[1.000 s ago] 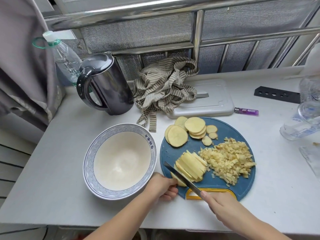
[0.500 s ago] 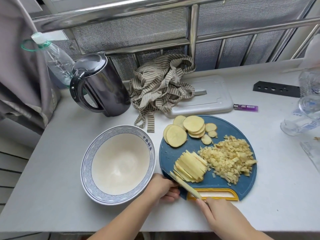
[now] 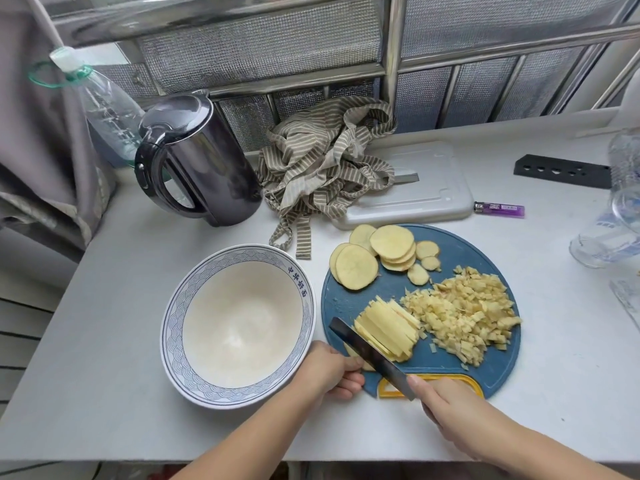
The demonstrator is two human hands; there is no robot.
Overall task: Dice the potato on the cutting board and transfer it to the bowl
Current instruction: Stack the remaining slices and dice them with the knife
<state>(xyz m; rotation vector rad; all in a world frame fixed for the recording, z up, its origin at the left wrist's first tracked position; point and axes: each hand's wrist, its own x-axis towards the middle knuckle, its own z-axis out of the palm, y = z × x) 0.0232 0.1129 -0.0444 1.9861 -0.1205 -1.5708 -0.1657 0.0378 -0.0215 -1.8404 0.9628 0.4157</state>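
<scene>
The wide white bowl with a blue wave-patterned rim point(image 3: 173, 327) sits just beside the board's left edge and holds no potato yet. Next to it, the left hand point(image 3: 329, 370) has its fingers curled under at the near end of the cut potato. The blade hides whether they press a piece or only the board's edge. The dark-bladed kitchen knife point(image 3: 367, 355) lies slantwise over the stack of pale yellow potato sticks point(image 3: 388, 327) on the round blue plastic cutting board point(image 3: 467, 251). Raw sticks are likely stiff but wet and slippery, and a loose stack fans easily, so it should be held from above, knuckles forward, just behind the cut. The round potato slices point(image 3: 356, 266) at the board's far side wait uncut. The heap of small potato dice point(image 3: 464, 317) looks light and loose, probably better scooped on the blade's flat than pinched. The right hand point(image 3: 450, 410) is wrapped round the knife's handle.
</scene>
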